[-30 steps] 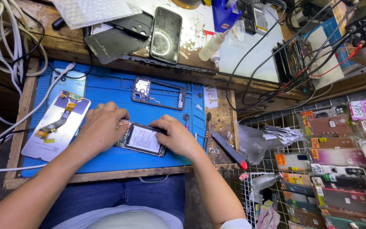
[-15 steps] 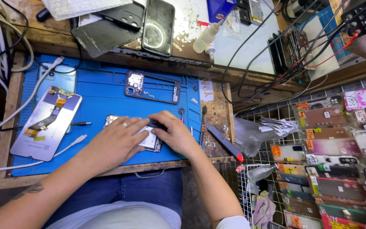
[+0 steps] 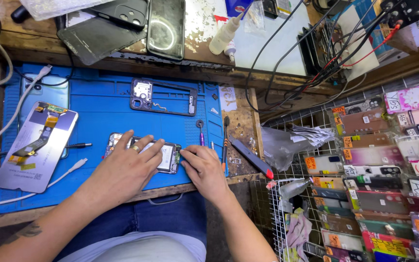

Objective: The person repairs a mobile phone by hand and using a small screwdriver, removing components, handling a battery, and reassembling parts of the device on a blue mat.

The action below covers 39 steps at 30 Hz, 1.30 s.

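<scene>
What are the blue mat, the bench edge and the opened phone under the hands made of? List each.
Blue mat: looks like matte silicone or rubber, with moulded compartments along its top.
Bench edge: worn, stained wood, grain showing.
Opened phone: probably a plastic or metal frame with bare circuit parts; partly hidden by both hands.

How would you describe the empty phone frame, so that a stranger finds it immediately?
Start at the blue work mat. Near its far edge, beyond the left hand, lies the phone frame. Unlike the opened phone under the hands, it is a hollow dark rectangle showing blue mat inside.
</scene>
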Each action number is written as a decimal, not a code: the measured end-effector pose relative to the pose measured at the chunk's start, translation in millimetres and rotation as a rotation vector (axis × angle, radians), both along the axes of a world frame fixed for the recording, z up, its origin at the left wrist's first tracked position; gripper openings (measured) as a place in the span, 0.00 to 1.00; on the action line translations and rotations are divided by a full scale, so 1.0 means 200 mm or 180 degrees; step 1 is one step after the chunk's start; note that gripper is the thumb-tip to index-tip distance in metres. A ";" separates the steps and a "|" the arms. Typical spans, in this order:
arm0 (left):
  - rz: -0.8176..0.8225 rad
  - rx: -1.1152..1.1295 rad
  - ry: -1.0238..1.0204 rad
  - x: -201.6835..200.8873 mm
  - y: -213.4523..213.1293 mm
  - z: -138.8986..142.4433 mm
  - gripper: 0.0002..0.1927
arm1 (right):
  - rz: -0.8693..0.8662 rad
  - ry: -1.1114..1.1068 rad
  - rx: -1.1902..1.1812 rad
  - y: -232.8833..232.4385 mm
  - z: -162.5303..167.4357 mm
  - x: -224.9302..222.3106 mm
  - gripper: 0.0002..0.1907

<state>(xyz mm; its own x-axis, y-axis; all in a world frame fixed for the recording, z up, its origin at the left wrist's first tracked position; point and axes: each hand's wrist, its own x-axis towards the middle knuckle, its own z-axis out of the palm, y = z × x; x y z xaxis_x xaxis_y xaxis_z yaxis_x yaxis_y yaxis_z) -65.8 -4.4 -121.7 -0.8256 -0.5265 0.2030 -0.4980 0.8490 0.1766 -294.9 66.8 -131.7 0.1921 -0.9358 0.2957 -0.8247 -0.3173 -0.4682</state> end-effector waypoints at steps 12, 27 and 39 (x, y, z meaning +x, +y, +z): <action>0.0073 0.0191 -0.0139 -0.04 0.01 0.01 0.29 | -0.0016 0.0211 -0.0214 -0.02 -0.01 0.06 0.13; 0.0102 -0.0012 -0.0761 -0.08 0.10 0.05 0.32 | 0.0097 0.0248 0.0111 -0.01 0.06 0.02 0.17; 0.0210 -0.0310 -0.0367 -0.08 0.16 0.00 0.29 | 0.0046 0.0158 -0.0067 -0.10 0.05 -0.04 0.16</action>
<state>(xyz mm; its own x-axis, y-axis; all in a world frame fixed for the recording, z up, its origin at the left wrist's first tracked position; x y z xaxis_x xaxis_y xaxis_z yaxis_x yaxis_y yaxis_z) -81.5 27.6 -121.4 -0.8106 -0.5629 0.1617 -0.5655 0.8240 0.0336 -303.5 46.5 -122.5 0.2203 -0.9265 0.3050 -0.8420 -0.3385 -0.4200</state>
